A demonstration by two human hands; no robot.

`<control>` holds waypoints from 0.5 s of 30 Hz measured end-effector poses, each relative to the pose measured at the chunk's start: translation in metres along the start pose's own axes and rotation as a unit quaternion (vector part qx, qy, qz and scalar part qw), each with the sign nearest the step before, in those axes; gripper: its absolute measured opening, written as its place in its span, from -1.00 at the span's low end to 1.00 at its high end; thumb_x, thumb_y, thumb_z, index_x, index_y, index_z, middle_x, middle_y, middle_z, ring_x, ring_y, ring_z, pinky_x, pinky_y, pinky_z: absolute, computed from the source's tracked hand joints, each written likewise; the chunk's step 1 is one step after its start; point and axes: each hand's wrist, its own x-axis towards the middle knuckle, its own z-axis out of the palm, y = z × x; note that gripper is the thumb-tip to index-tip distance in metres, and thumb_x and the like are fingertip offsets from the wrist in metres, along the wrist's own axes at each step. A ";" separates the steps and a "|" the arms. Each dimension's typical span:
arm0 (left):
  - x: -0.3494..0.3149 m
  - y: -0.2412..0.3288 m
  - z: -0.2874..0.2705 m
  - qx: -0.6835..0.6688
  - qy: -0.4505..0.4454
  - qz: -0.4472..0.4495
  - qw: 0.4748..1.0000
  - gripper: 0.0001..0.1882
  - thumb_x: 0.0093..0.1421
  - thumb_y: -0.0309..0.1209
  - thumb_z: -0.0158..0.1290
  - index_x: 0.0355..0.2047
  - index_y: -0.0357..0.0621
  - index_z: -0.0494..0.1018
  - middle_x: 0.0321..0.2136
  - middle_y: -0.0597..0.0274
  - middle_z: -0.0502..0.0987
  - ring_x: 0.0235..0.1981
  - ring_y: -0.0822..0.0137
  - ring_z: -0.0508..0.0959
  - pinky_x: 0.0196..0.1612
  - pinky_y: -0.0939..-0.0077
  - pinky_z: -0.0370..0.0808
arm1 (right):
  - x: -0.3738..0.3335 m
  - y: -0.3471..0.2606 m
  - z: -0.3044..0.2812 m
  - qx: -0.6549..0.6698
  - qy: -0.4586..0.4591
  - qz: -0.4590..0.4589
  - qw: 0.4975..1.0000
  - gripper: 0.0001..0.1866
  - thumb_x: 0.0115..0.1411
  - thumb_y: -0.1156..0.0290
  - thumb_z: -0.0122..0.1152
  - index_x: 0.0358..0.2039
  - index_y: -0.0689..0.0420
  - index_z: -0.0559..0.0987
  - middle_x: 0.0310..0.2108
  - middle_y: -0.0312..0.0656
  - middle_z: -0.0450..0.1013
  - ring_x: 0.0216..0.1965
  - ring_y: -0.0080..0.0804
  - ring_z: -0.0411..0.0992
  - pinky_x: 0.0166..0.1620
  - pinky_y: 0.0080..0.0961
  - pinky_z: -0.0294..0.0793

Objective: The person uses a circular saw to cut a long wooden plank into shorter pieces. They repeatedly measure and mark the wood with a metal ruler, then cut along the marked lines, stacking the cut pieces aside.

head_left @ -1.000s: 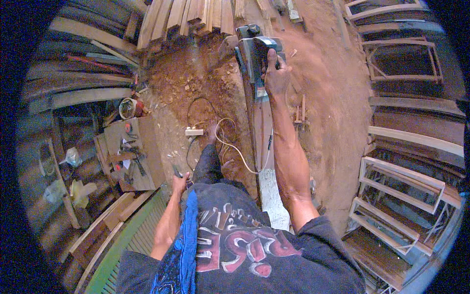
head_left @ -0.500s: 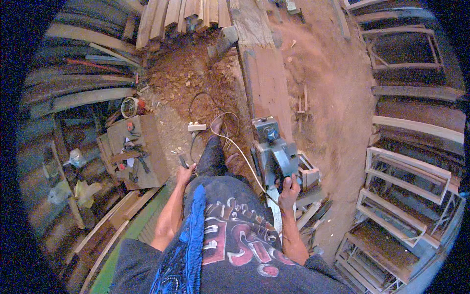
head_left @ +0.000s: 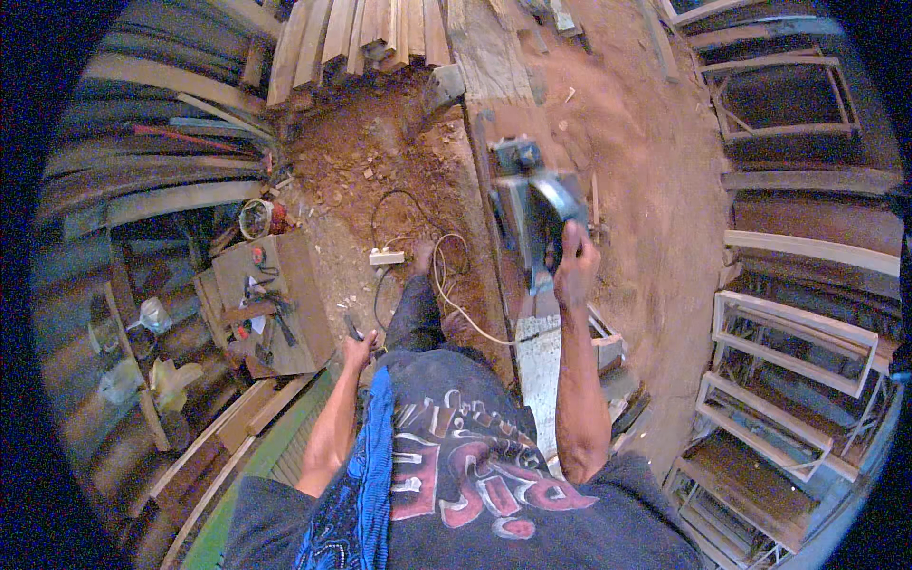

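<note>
My right hand (head_left: 576, 268) grips the rear handle of a teal-grey circular saw (head_left: 534, 195), partly blurred. The saw is over a long wooden plank (head_left: 508, 104) that runs away from me on the right. A pale cord (head_left: 475, 328) trails from below my right hand back toward my feet. My left hand (head_left: 358, 351) is closed low at my left side around a short dark object (head_left: 352, 326) whose kind I cannot make out. Near it, a dark cable (head_left: 382, 285) hangs from a white power strip (head_left: 387, 257) on the ground.
Left of me stands a wooden box (head_left: 309, 332) with tools on top, beside a round tub (head_left: 255, 218). Stacked boards (head_left: 332, 43) lie ahead. Wooden frames (head_left: 793, 337) line the right side. Wood chips and reddish dust (head_left: 351, 142) cover the ground.
My right hand has pushed the circular saw forward, away from me, along the plank, and my right arm has stretched out. My left hand has stayed nearly in place.
</note>
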 end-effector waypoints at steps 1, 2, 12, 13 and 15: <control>-0.002 0.000 -0.001 0.005 -0.004 0.039 0.999 -0.55 0.10 -0.12 0.35 -0.61 -0.28 0.53 -0.64 0.12 0.60 -0.62 0.33 0.61 -0.60 0.35 0.49 | 0.021 -0.009 0.009 -0.031 0.019 -0.004 0.999 -0.43 0.37 -0.15 0.03 -0.42 0.17 0.54 -0.60 -0.38 0.38 -0.59 -0.61 0.32 -0.52 -0.56 0.31; -0.007 0.001 -0.003 0.027 -0.001 0.041 0.999 -0.56 0.10 -0.11 0.34 -0.62 -0.27 0.53 -0.65 0.11 0.60 -0.62 0.34 0.61 -0.60 0.35 0.48 | 0.042 -0.018 0.019 -0.006 -0.001 0.002 1.000 -0.43 0.36 -0.17 0.03 -0.41 0.15 0.56 -0.61 -0.37 0.39 -0.63 -0.61 0.32 -0.55 -0.58 0.30; -0.017 0.036 0.000 -0.061 -0.006 -0.004 0.998 -0.63 0.16 -0.18 0.29 -0.46 -0.30 0.55 -0.54 0.11 0.63 -0.60 0.30 0.61 -0.53 0.38 0.55 | 0.149 -0.075 0.070 0.013 -0.004 -0.038 0.999 -0.37 0.31 -0.25 0.06 -0.27 0.15 0.65 -0.66 -0.35 0.39 -0.67 -0.59 0.33 -0.57 -0.59 0.31; -0.013 0.037 0.003 -0.060 -0.007 0.005 0.998 -0.64 0.18 -0.19 0.28 -0.43 -0.31 0.54 -0.51 0.10 0.63 -0.57 0.30 0.62 -0.52 0.38 0.56 | 0.145 -0.070 0.067 0.004 0.008 -0.034 0.999 -0.39 0.32 -0.24 0.05 -0.31 0.14 0.63 -0.66 -0.36 0.38 -0.68 -0.59 0.32 -0.58 -0.59 0.31; -0.007 0.038 0.007 -0.065 -0.005 0.024 0.998 -0.66 0.20 -0.22 0.26 -0.37 -0.32 0.54 -0.46 0.08 0.64 -0.53 0.29 0.63 -0.49 0.38 0.60 | 0.121 -0.054 0.054 0.024 0.016 -0.047 0.998 -0.43 0.35 -0.20 0.03 -0.39 0.12 0.57 -0.66 -0.37 0.36 -0.68 -0.59 0.31 -0.59 -0.58 0.29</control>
